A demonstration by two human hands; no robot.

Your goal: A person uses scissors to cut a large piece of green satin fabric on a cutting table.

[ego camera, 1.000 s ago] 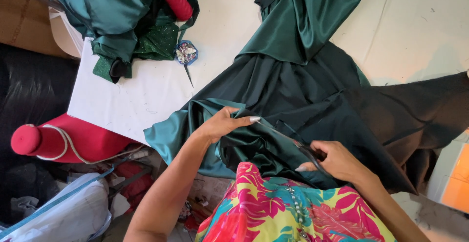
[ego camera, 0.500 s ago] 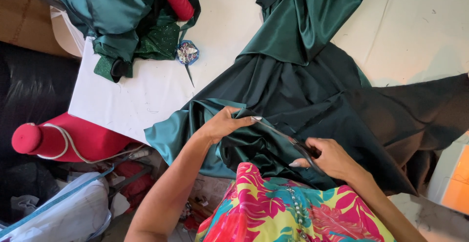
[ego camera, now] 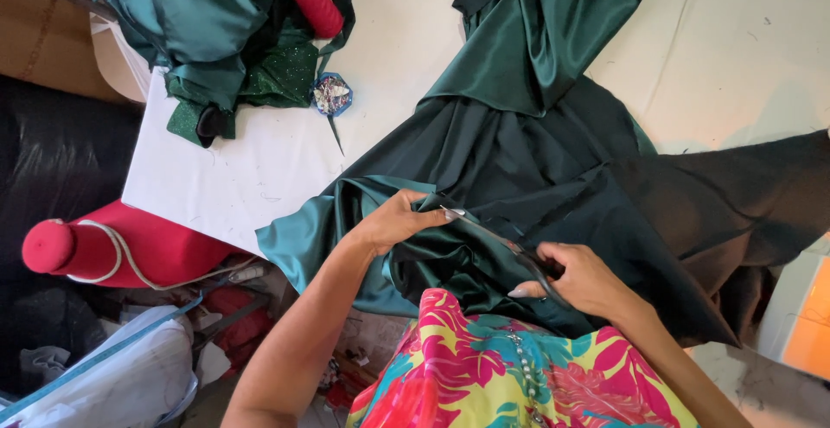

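A large piece of dark green satin fabric [ego camera: 536,160] spreads over the white table [ego camera: 251,169] and hangs off its near edge. My left hand [ego camera: 393,220] pinches a fold of the fabric at the table's edge. My right hand [ego camera: 579,281] is closed on the handles of a pair of scissors [ego camera: 497,238], whose blades point up-left toward the left hand's fingertips and lie against the cloth. The scissor handles are mostly hidden inside my hand.
A heap of green cloth [ego camera: 207,30] with a red thread spool [ego camera: 316,4] lies at the far left of the table, a small pin cushion [ego camera: 330,95] beside it. A red dress form [ego camera: 112,246] stands below the table's left edge. A black sofa is at left.
My right hand with the scissors has shifted slightly left along the fabric. The left hand holds its fold in nearly the same place.
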